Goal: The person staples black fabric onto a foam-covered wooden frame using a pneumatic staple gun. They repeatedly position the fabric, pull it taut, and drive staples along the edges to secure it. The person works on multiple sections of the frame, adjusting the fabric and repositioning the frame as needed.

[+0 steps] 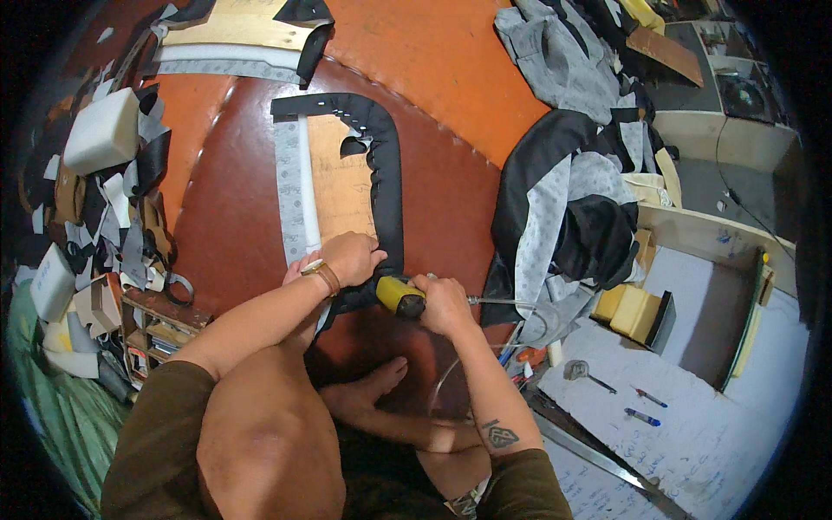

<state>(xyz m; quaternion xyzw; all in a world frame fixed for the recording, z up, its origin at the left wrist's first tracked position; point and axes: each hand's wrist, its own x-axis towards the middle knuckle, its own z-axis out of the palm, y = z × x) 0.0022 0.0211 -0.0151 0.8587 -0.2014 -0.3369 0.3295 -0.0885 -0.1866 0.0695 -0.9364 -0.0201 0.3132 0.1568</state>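
Note:
A wooden panel point(338, 195) lies before me, its right side wrapped in padded black upholstery material point(388, 173). Along its left side run a white strip of piping point(308, 186) and a grey patterned fabric edge point(287, 173). My left hand point(348, 258) is closed at the panel's near end, fingers curled on the black material by the corner; the fingertips are partly hidden. Just right of that corner, my right hand point(445, 305) grips a yellow-and-black staple gun point(397, 296) with an air hose point(494, 301) behind it. The gun's nose is hidden, so I cannot tell whether it touches the panel.
Another partly covered panel point(234, 39) lies at the far left. Black and grey fabric point(563, 199) is heaped right of the work. Foam blocks point(102, 130) and scraps crowd the left, above a small wooden rack point(156, 334). Pens point(641, 418) lie on a white board point(693, 459).

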